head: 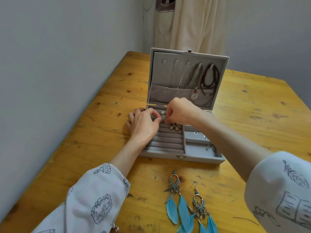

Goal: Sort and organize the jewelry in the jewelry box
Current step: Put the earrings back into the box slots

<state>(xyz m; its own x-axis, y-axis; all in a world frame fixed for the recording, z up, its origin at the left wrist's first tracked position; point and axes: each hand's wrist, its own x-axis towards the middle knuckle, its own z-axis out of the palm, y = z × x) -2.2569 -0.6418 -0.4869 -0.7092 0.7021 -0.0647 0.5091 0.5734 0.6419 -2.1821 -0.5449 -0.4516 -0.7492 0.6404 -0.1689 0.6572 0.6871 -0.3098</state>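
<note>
We are in a home, most likely a bedroom corner or dressing nook. We see a worn, knotty wooden table pushed against plain pale walls, and a cream garment hanging in the corner behind it. On the table stands an open grey jewelry box with necklaces hung in its lid, and blue feather earrings lie nearby, all personal things kept in a private room.
</note>
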